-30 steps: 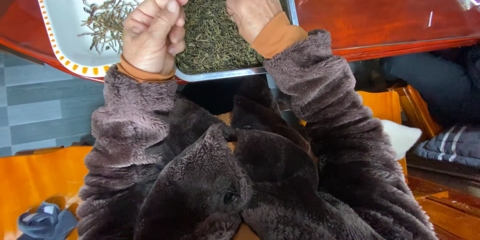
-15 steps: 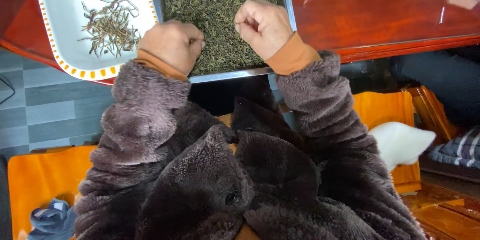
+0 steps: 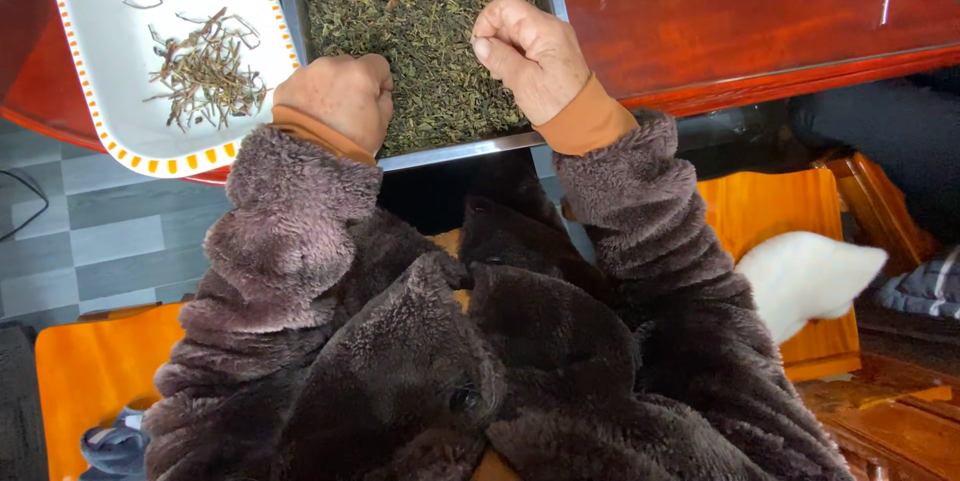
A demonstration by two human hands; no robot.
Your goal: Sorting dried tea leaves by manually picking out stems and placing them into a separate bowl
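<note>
Hovering over the metal tray (image 3: 545, 1) of dried green leaves (image 3: 420, 21), both hands work close: left hand (image 3: 335, 101) curled knuckles-up, right hand (image 3: 530, 56) pinched, perhaps on a stem. Left of them, the white dish (image 3: 90, 91) keeps picked stems (image 3: 205, 76) apart.

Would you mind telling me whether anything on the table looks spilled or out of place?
Nothing stands out. The dried leaves lie inside the metal tray, the stems on the white dish, and both hands, left hand and right hand, are over the tray.
</note>
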